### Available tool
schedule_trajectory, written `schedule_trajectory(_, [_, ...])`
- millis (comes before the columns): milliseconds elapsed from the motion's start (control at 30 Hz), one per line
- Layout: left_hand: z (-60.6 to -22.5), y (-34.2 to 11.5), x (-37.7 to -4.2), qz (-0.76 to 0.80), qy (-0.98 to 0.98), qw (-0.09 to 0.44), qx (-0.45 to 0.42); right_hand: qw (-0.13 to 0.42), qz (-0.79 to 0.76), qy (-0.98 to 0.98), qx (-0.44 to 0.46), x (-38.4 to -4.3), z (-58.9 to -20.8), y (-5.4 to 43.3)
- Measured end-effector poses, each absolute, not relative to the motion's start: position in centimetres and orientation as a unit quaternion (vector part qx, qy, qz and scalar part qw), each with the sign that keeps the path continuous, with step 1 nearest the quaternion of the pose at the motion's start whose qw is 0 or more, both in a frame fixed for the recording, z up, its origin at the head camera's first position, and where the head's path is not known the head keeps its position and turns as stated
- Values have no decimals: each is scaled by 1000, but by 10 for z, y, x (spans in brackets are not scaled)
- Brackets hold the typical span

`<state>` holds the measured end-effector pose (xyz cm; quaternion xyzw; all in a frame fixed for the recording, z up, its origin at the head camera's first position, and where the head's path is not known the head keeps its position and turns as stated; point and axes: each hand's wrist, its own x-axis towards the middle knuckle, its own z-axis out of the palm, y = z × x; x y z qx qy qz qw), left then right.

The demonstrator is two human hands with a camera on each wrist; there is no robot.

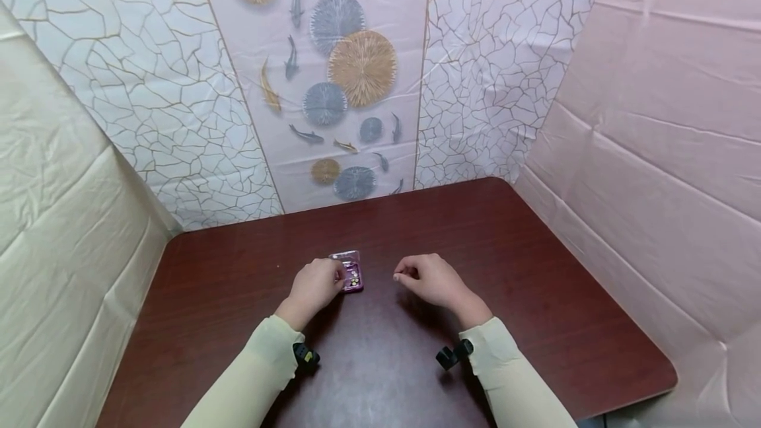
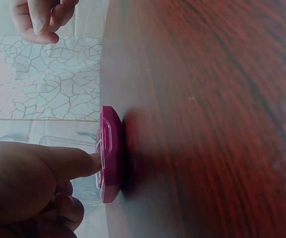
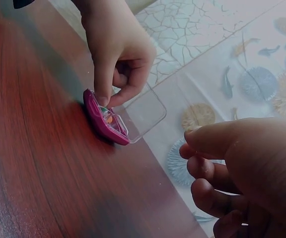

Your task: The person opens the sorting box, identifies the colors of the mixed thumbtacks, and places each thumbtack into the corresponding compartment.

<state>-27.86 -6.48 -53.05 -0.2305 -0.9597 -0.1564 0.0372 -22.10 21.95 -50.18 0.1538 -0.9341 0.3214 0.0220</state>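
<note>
A small magenta pill case [image 1: 355, 286] lies on the table, its clear hinged lid [image 3: 145, 114] standing open. Small white and yellow pieces, which look like pills [image 1: 355, 281], sit in its compartments; green and orange ones [image 3: 109, 119] show from the right wrist. My left hand [image 1: 315, 286] reaches over the case from the left, thumb and forefinger tips dipping inside. Whether those tips pinch a piece is hidden. My right hand [image 1: 433, 279] hovers to the right of the case, apart from it, fingers loosely curled and thumb near the forefinger. Nothing is visible in it.
The dark red-brown wooden table [image 1: 475, 230] has rounded corners. Patterned cloth [image 1: 351, 150] hangs behind it, with plain pale cloth [image 1: 648, 150] at the sides. Each wrist wears a small black camera, such as the right wrist camera [image 1: 454, 354].
</note>
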Motion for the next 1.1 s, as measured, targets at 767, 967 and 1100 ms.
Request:
schedule_trajectory(767, [-508,-98,-275,-277,-938,142,-153,-26,291,-937,193,-247,-512,198])
schedule_trajectory(967, [-505,-93,-282,-293,-938,109,-153,-60,286,-936,198,-257,-517,176])
schedule_trajectory(1100, [-508,-90,-283,-286,-942,92,-151,-61,263,-941,203,-261,-522,165])
